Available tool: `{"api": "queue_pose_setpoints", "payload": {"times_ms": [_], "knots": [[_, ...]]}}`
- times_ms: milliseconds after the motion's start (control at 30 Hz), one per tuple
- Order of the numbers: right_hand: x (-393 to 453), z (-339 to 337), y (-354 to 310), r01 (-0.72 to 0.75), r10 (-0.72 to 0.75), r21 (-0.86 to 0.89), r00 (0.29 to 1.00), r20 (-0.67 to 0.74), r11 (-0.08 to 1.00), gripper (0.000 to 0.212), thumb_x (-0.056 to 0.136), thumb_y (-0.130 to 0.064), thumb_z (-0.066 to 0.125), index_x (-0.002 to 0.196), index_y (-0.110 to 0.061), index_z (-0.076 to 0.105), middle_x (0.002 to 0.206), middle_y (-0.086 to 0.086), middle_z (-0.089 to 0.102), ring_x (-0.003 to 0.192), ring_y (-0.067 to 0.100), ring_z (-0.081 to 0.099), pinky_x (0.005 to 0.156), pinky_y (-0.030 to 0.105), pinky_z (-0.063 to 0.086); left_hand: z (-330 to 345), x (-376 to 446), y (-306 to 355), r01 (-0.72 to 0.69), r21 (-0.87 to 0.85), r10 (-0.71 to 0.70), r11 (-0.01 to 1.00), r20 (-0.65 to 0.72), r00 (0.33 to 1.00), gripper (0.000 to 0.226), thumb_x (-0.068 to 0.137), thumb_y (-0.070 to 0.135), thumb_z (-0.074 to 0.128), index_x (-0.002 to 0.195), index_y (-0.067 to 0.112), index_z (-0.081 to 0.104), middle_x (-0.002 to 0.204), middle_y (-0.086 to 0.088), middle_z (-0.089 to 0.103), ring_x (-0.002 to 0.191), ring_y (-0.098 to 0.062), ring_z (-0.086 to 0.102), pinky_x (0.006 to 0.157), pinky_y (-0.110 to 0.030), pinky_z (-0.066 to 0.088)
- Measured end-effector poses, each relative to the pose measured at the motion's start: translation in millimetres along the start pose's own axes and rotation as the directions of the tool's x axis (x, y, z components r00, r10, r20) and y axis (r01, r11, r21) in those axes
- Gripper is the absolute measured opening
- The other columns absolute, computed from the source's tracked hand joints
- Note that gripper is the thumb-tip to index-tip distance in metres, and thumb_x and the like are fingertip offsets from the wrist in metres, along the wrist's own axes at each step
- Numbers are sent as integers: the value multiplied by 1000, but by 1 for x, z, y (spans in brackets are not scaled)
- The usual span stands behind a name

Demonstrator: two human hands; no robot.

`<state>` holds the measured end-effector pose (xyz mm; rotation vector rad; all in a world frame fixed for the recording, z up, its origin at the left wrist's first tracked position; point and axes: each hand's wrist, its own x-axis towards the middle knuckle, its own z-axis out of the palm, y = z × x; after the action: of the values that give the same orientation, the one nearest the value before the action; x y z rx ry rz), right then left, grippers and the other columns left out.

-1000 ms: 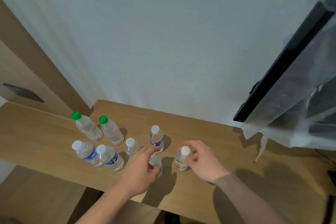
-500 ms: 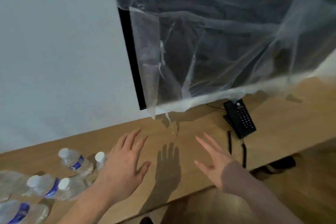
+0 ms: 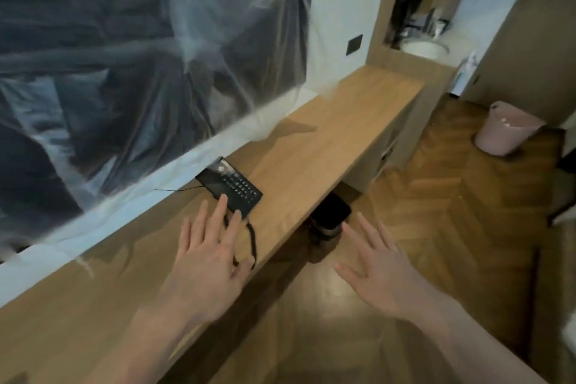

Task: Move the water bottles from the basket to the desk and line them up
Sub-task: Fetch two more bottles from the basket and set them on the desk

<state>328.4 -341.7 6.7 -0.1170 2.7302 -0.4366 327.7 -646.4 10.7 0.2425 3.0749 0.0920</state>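
Plastic-draped screen point(image 3: 124, 56) left of telephone point(image 3: 232, 188) on counter point(image 3: 327, 146); left hand point(image 3: 208, 259) before telephone, right hand point(image 3: 378, 268) rightward over floor, fingers released, grasping nothing; pink basket point(image 3: 505, 129) far right; bottles unseen; risk: snagging the cord.

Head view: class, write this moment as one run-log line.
left hand: open, over desk | right hand: open, over floor | phone: on desk | bottles: not in view

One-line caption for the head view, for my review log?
Both hands empty with fingers spread, left hand over the desk near a black telephone, right hand above the parquet floor; no bottles visible.
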Motion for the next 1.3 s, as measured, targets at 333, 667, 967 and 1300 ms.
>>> {"api": "queue_pose_setpoints", "payload": {"times_ms": [333,667,967,1300], "knots": [[-27,-38,137,-255,260,59,960,-101,965,82,99,-76,19,166,-41,-12,170,-8,-33,155,29,-31,131,57,-3,-7,125,150,-286,114,271,951,129,954,79,106,63,21,166,26,-12,165,-7,-42,155,-35,-32,128,-54,-14],[57,-102,238,-487,492,70,861,-132,871,108,69,-89,-9,164,-39,-17,168,-5,-37,155,31,-33,129,61,-3,11,294,248,-412,130,389,902,172,905,82,103,70,13,165,25,-17,162,-9,-45,151,-37,-38,125,-56,-17],[141,-153,307,-584,590,85,801,-101,807,90,89,-84,7,165,-40,-15,167,-5,-37,154,30,-34,129,62,-6,17,437,314,-521,127,482,844,246,841,85,101,73,12,167,25,-12,165,-9,-42,152,-37,-36,127,-58,-12],[195,-191,442,-623,642,155,752,-152,767,79,100,-76,14,165,-41,-13,167,-8,-36,155,28,-33,128,57,-9,29,550,443,-615,129,581,778,227,782,81,103,69,8,167,23,-12,166,-8,-40,151,-35,-39,126,-57,-16]]}}
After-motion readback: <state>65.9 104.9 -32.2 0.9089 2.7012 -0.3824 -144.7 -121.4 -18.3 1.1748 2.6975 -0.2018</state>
